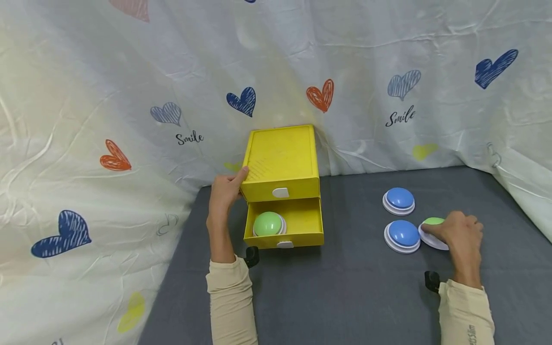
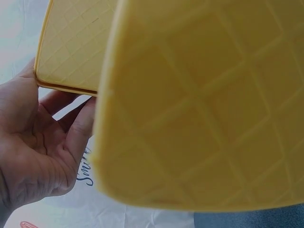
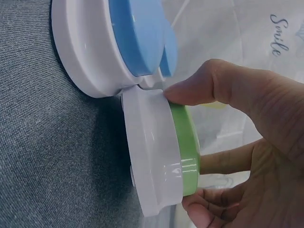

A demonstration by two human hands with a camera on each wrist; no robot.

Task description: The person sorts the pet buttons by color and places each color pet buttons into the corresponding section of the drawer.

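Observation:
A two-drawer yellow box (image 1: 282, 155) stands at the back with its lower drawer (image 1: 308, 218) pulled out. Inside that drawer sits a green push button (image 1: 267, 224) on a white base. My left hand (image 1: 225, 194) holds the box's left front edge, thumb up at the top corner; the box's patterned side (image 2: 204, 104) fills much of the left wrist view. At the right, my right hand (image 1: 463, 239) grips another green push button (image 3: 154, 149) between thumb and fingers. That button is tilted, its white rim against a blue push button (image 1: 403, 233).
Behind the front blue button stands a second blue push button (image 1: 399, 198). The dark grey cloth (image 1: 345, 292) covers the table. A white curtain (image 1: 280, 57) printed with hearts hangs right behind the box and along the left side.

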